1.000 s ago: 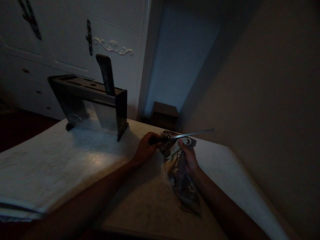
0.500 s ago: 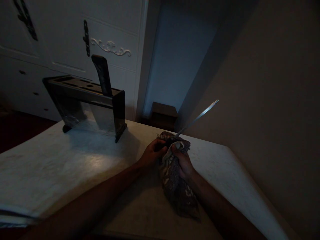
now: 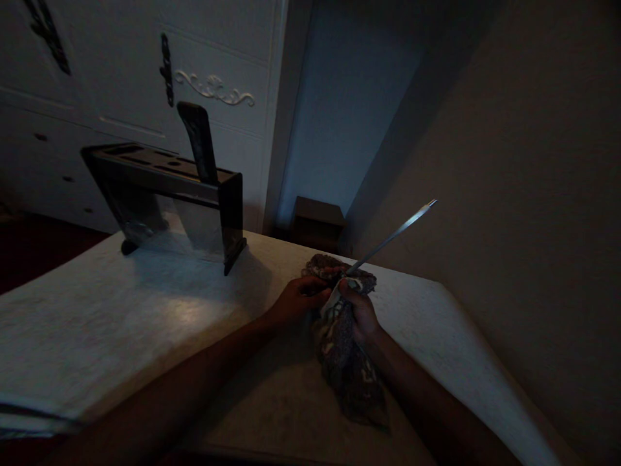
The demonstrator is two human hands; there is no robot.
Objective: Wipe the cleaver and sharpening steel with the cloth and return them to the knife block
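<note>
A dark patterned cloth [image 3: 349, 375] hangs bunched over the table's middle. A long thin metal rod [image 3: 395, 235], perhaps a blade or sharpening steel, sticks out of it up to the right, with a bright tip. My right hand [image 3: 361, 310] is closed on the cloth, its thumb on top near the base of the rod. Beside it on the left, my left hand [image 3: 298, 299] has its fingers curled at the cloth around the rod's lower end, which the cloth and fingers hide.
On the pale table [image 3: 194, 310] at the left stands a knife block [image 3: 187, 223] with clear sides and a black-handled knife [image 3: 198, 142] in it. Behind are a white cabinet [image 3: 218, 45] and a dark box [image 3: 317, 213]. A wall [image 3: 509, 194] rises along the right.
The rod has shifted slightly right and tilted a little lower. My right hand has moved a little to the right and down with the cloth's top.
</note>
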